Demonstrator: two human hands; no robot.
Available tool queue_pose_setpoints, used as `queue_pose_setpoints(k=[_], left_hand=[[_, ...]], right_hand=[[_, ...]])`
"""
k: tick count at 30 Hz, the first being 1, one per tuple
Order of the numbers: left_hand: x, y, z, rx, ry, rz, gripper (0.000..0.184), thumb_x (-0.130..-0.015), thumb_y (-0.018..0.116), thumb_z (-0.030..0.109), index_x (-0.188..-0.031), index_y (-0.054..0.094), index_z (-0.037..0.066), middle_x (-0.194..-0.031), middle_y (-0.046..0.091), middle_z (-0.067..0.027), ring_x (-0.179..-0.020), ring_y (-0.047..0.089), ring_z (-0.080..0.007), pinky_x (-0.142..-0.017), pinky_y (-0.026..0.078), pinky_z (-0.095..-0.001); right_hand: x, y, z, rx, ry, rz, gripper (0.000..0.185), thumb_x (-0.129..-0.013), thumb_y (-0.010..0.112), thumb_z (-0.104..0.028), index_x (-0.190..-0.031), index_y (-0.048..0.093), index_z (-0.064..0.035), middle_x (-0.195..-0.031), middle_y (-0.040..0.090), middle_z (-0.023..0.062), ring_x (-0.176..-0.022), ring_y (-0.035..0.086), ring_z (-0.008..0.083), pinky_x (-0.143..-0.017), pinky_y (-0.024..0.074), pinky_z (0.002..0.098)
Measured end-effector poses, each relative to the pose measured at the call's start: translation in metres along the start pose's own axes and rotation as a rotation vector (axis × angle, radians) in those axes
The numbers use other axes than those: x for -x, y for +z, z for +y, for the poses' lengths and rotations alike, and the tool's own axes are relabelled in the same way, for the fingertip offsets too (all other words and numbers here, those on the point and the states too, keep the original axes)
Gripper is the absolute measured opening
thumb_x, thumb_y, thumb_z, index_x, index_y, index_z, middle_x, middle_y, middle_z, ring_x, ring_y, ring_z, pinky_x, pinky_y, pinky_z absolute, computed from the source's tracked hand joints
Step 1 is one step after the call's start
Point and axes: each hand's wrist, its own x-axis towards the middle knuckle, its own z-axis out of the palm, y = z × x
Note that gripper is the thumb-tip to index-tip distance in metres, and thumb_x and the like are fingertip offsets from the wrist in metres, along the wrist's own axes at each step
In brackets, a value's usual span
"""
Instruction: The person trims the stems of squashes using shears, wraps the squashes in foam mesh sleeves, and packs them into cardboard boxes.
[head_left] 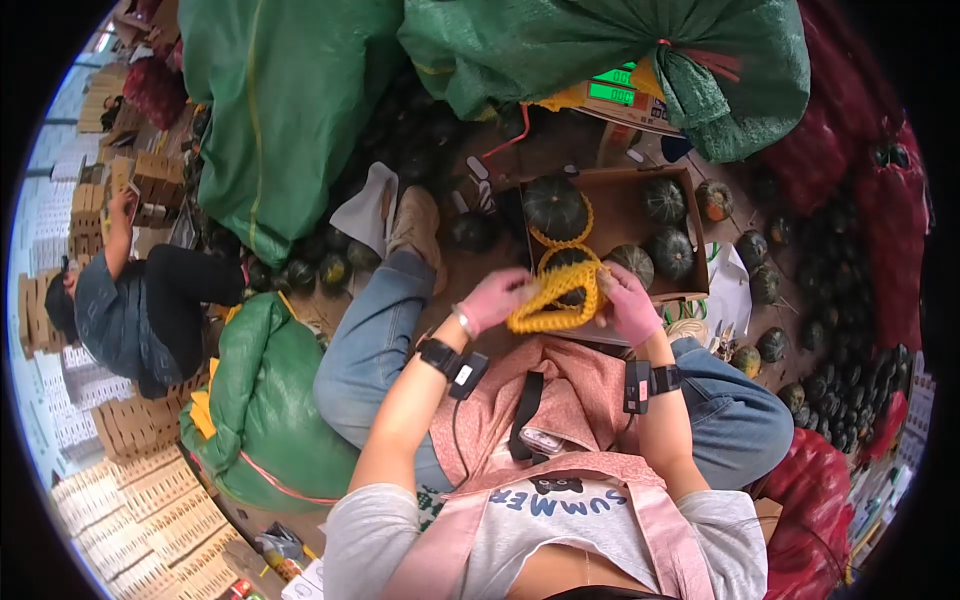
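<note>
Both hands wear pink gloves and hold a yellow foam net [555, 312] stretched between them, over the near edge of a cardboard box. My left hand [497, 300] grips the net's left side with closed fingers. On the right side, my right hand [628, 303] has its fingers closed on the net. Inside the box [606, 180] lie several dark green pumpkins. The large one [556, 208] at the back left sits in a yellow net. Another pumpkin [672, 253] lies at the right, and one [632, 264] is just behind my right hand.
Green sacks [285, 110] stand behind and at the left. A scale [625, 97] with lit displays is at the back. Loose pumpkins [763, 284] and red net sacks [890, 230] fill the right. Another person [140, 310] sits at the far left near stacked cartons [150, 520].
</note>
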Motion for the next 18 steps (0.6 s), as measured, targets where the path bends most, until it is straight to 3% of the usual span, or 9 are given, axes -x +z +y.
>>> queue_pose_setpoints(k=[2,4,7,8,10,11,14,16,18], left_hand=[[-0.026,-0.004,0.009,-0.039,0.098,0.368,0.019,-0.084,0.060,0.018,-0.092,0.058,0.001,-0.075,0.056,-0.0121,-0.070,0.053,-0.0156,-0.066,0.044,-0.0287],[-0.060,-0.016,0.015,-0.150,0.327,0.638,0.023,-0.082,0.060,0.023,-0.091,0.058,0.002,-0.080,0.059,-0.0183,-0.074,0.058,-0.0338,-0.066,0.047,-0.0356],[-0.104,-0.033,-0.001,-0.211,0.412,0.709,0.021,-0.083,0.059,0.022,-0.091,0.057,0.002,-0.083,0.058,-0.0193,-0.078,0.057,-0.0373,-0.068,0.047,-0.0371],[-0.105,-0.033,0.005,-0.158,0.163,0.589,0.020,-0.085,0.057,0.022,-0.091,0.056,0.003,-0.085,0.058,-0.0202,-0.080,0.057,-0.0370,-0.069,0.047,-0.0369],[-0.120,-0.019,-0.023,-0.044,0.268,0.682,0.019,-0.086,0.056,0.020,-0.095,0.054,0.003,-0.084,0.057,-0.0196,-0.077,0.058,-0.0341,-0.068,0.047,-0.0355],[-0.121,-0.014,-0.030,0.005,0.243,0.635,0.018,-0.086,0.056,0.016,-0.097,0.054,0.001,-0.087,0.055,-0.0135,-0.080,0.054,-0.0209,-0.071,0.045,-0.0317],[-0.113,0.008,-0.036,-0.023,0.349,0.720,0.016,-0.086,0.056,0.012,-0.098,0.052,0.001,-0.086,0.052,-0.0116,-0.080,0.053,-0.0207,-0.074,0.045,-0.0294],[-0.115,0.015,-0.041,-0.008,0.448,0.765,0.016,-0.086,0.057,0.011,-0.098,0.052,0.001,-0.087,0.052,-0.0112,-0.078,0.051,-0.0204,-0.072,0.045,-0.0293],[-0.118,0.007,-0.033,0.078,0.377,0.638,0.017,-0.086,0.057,0.011,-0.098,0.051,0.001,-0.087,0.052,-0.0124,-0.076,0.049,-0.0212,-0.072,0.044,-0.0291]], right_hand=[[-0.022,-0.003,0.004,0.065,-0.033,0.163,0.030,-0.092,0.049,-0.028,-0.110,0.053,-0.0054,-0.080,0.056,-0.0007,-0.058,0.051,0.0064,-0.042,0.0408,0.0210],[-0.048,-0.009,-0.001,0.114,-0.030,0.243,0.032,-0.091,0.051,-0.030,-0.112,0.053,-0.0057,-0.080,0.056,-0.0006,-0.058,0.051,0.0065,-0.042,0.0411,0.0213],[-0.078,0.002,-0.014,0.328,-0.030,0.362,0.045,-0.089,0.051,-0.036,-0.123,0.048,-0.0060,-0.099,0.057,0.0063,-0.079,0.056,0.0130,-0.055,0.0473,0.0260],[-0.091,0.009,-0.021,0.357,-0.030,0.368,0.048,-0.089,0.051,-0.037,-0.125,0.047,-0.0062,-0.104,0.057,0.0079,-0.085,0.057,0.0153,-0.061,0.0495,0.0280],[-0.104,0.007,-0.022,0.528,-0.190,0.339,0.051,-0.090,0.048,-0.036,-0.127,0.043,-0.0021,-0.120,0.050,0.0159,-0.108,0.048,0.0246,-0.086,0.0387,0.0308],[-0.107,-0.006,-0.013,0.608,-0.269,0.316,0.052,-0.090,0.047,-0.036,-0.128,0.041,-0.0001,-0.127,0.047,0.0199,-0.120,0.043,0.0292,-0.099,0.0333,0.0322],[-0.120,-0.044,0.018,0.804,-0.426,0.487,0.045,-0.093,0.045,-0.030,-0.124,0.044,0.0025,-0.125,0.049,0.0207,-0.119,0.044,0.0330,-0.099,0.0325,0.0344],[-0.139,-0.071,0.041,0.775,-0.554,0.423,0.038,-0.093,0.047,-0.023,-0.120,0.046,0.0031,-0.118,0.053,0.0200,-0.108,0.051,0.0309,-0.093,0.0374,0.0317],[-0.139,-0.070,0.034,0.776,-0.709,0.411,0.032,-0.092,0.048,-0.019,-0.116,0.049,0.0030,-0.111,0.056,0.0188,-0.101,0.054,0.0302,-0.089,0.0397,0.0303]])
